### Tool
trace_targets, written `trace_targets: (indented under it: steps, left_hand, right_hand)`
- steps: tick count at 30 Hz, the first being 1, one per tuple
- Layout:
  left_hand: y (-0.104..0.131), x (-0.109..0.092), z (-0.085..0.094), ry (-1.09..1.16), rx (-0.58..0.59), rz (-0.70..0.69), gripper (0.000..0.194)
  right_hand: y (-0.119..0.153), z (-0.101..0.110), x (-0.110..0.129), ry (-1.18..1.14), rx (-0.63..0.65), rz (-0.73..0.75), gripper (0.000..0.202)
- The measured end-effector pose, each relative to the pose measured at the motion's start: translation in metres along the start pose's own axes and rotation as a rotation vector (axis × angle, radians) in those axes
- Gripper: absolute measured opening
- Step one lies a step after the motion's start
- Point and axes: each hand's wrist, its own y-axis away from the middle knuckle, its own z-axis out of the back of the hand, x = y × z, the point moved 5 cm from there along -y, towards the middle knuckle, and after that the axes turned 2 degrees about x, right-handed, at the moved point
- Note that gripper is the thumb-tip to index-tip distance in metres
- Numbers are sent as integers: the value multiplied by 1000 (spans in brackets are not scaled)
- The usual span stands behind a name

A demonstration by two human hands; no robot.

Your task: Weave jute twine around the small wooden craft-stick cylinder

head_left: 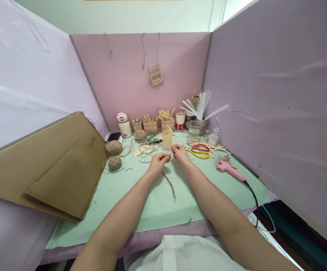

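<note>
My left hand [160,162] is closed in a pinch above the middle of the green tabletop. A short piece of brown twine [169,185] trails down toward me from beneath it. Just to the right, my right hand [181,153] is also pinched, its fingertips close to those of the left; whatever thin thing sits in them is too small to make out. Behind the fingers stands a small pale cup-like holder of craft sticks [167,139]. Red-handled scissors [201,147] and yellow-handled scissors [202,154] lie to the right of my right hand.
Twine balls [114,147] and a large cardboard sheet [67,177] are at the left. Along the back stand a white bottle [124,126], stick-filled woven baskets [150,126] and a water cup [193,131]. A pink glue gun [231,170] with a cord lies right.
</note>
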Motion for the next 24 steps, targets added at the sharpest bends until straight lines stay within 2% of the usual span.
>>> trace_targets:
  steps: [5,9,11,13,15,18,21,24]
  left_hand:
    - [0,0,-1,-4,26,-22,19]
    - [-2,3,4,-35,-30,-19,19]
    - [-4,6,10,-82,-106,-10,20]
    - [-5,9,18,-143,-180,0,20]
    - [-6,12,24,-204,-237,3,21]
    - [-6,13,30,-309,-285,-6,20]
    - [-5,8,30,-395,-293,-31,18]
    - [-3,4,27,-426,-273,-54,19]
  right_hand:
    - [-2,4,-2,47,-53,-23,30]
    - [1,2,1,211,33,-9,36]
    - [2,0,7,368,71,74,37]
    - [6,-2,16,501,57,214,30]
    - [11,-6,27,546,54,387,17]
    - [24,-16,39,538,148,620,25]
    - [35,-24,43,595,239,724,30]
    - [38,-25,44,651,249,757,22]
